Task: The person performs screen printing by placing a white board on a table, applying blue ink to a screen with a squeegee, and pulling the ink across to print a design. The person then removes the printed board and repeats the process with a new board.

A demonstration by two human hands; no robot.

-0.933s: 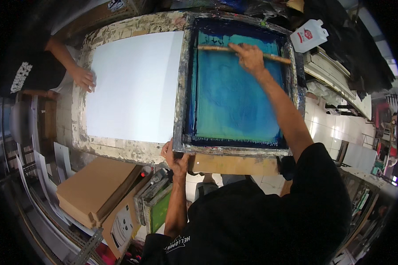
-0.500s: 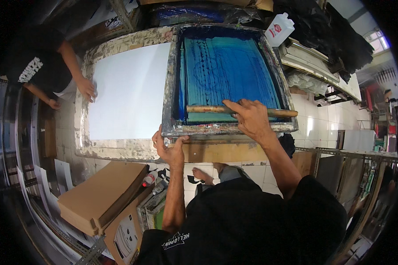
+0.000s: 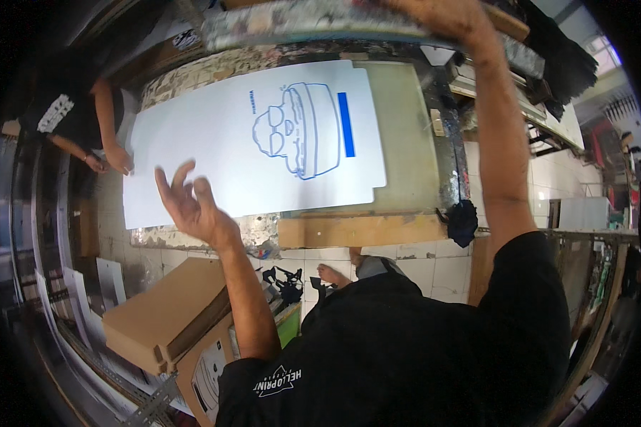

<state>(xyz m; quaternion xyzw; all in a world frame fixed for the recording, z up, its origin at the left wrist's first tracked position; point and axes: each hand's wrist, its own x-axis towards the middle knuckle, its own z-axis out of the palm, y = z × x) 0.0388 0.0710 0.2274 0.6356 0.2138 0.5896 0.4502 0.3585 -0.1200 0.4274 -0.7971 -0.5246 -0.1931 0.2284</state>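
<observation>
A white sheet (image 3: pixel 206 156) with a blue line drawing and a solid blue bar lies on the printing table. My left hand (image 3: pixel 192 206) is open over its near edge, fingers spread and slightly blurred, holding nothing. At the top of the view, the screen frame (image 3: pixel 299 28) is tilted up off the table. There my right hand (image 3: pixel 445 18) grips the wooden squeegee (image 3: pixel 506 21) beside the frame's raised edge; its fingertips are partly cut off. The inked mesh is out of sight. A co-worker's hand (image 3: pixel 119 161) touches the sheet's left edge.
A yellowish printing bed (image 3: pixel 406 135) shows beside the sheet, with a wooden strip (image 3: pixel 363 230) along its near side. A dark cloth bundle (image 3: pixel 462 222) hangs at the right corner. Stacked brown cardboard (image 3: pixel 167 306) stands at lower left, near metal racks.
The screen frame has swung up, exposing the printed sheet. My right hand has risen with the squeegee. My left hand has let go of the frame and moved left. The sheet has shifted left.
</observation>
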